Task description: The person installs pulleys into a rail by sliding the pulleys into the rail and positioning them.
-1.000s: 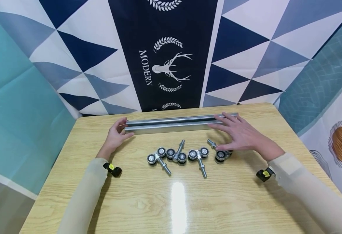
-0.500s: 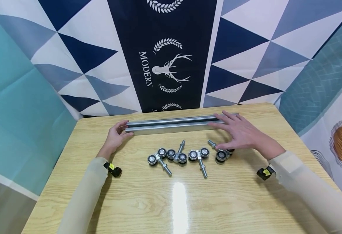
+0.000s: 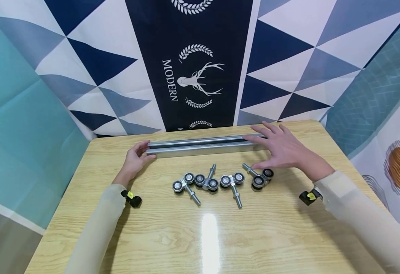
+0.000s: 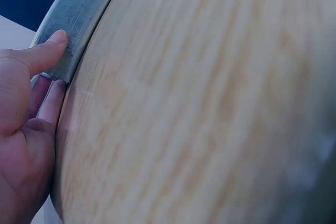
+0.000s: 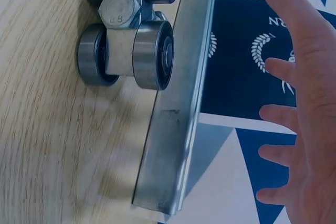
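Note:
A silver metal channel rail (image 3: 200, 150) lies across the back of the table. At its left end my left hand (image 3: 133, 161) grips it, with the thumb (image 4: 50, 51) on the front face and fingers at the end. My right hand (image 3: 280, 148) hovers over the right end of the rail, fingers spread, holding nothing. In the right wrist view the right hand (image 5: 315, 103) stands apart from the rail (image 5: 173, 129). Below that hand lies a roller trolley (image 3: 258, 182) with a threaded bolt.
Several like roller trolleys sit in a row before the rail, among them the leftmost (image 3: 183, 183), the second (image 3: 206, 182) and the third (image 3: 232, 181). The wooden table (image 3: 165, 236) ends at a patterned cloth wall (image 3: 117, 76) behind the rail.
My right hand has risen and shifted slightly back and right, uncovering more of the rightmost roller trolley. The left hand and the rail look unmoved.

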The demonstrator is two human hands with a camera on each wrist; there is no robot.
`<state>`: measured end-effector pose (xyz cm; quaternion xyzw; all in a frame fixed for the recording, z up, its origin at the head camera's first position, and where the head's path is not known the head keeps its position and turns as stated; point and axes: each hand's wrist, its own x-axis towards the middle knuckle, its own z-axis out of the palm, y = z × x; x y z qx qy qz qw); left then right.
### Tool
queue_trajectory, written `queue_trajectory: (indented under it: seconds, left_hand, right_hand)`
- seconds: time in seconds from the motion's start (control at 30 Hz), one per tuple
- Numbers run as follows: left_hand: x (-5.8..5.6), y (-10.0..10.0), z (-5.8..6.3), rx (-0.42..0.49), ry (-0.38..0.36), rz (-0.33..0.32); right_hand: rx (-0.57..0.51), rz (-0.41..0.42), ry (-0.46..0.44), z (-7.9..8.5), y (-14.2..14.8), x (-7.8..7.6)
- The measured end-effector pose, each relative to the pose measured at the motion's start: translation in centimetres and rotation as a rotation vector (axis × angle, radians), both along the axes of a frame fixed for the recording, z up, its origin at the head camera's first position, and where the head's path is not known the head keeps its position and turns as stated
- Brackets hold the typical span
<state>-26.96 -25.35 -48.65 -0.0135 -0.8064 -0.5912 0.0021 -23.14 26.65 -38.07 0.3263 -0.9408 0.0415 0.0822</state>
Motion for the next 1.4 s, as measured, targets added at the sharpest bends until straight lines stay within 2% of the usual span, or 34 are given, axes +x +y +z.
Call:
queue_trajectory:
  seconds: [0.1, 0.2, 0.43, 0.57, 0.8, 1.1, 1.4]
  left_hand:
    - [0.0, 0.1, 0.1, 0.0, -0.002, 0.005]
    - [0.0, 0.3, 0.1, -0.002, -0.006, 0.004]
    - [-0.1, 0.1, 0.6, -0.017, -0.02, -0.002]
    - [-0.1, 0.1, 0.8, -0.021, -0.02, 0.007]
    - [-0.1, 0.1, 0.8, -0.032, -0.024, 0.025]
    - [0.0, 0.0, 0.6, -0.005, -0.024, 0.023]
    - [0.1, 0.0, 0.3, 0.014, -0.01, 0.002]
  right_hand:
    - [0.004, -0.009, -0.031, 0.2, -0.3, 0.1]
    - [-0.024, -0.025, -0.114, 0.5, -0.5, 0.1]
    - [-0.228, -0.068, -0.271, 1.3, -1.3, -0.2]
    - [-0.309, -0.091, -0.387, 1.8, -1.9, -0.2]
    - [-0.338, -0.081, -0.57, 1.9, -2.2, -0.3]
    - [-0.352, -0.046, -0.63, 1.4, -2.9, -0.5]
    - [-0.236, -0.054, -0.659, -0.3, -3.6, -0.3]
